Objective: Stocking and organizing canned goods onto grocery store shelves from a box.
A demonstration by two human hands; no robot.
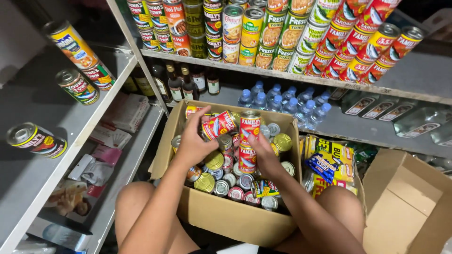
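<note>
Two red cans in hand over the cardboard box (188, 207) of tins: left hand (194, 143) clasps a tilted can (219, 125) near the box's back edge; right hand (264, 157) grips stacked upright cans (248, 141) mid-box.

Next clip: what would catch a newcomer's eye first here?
The open cardboard box full of cans, low in the middle, where the left hand grips a tilted red can and the right hand steadies a stack of two red cans. Behind, rows of bright cans crowd the upper shelf, with blue-capped water bottles just below.
</note>
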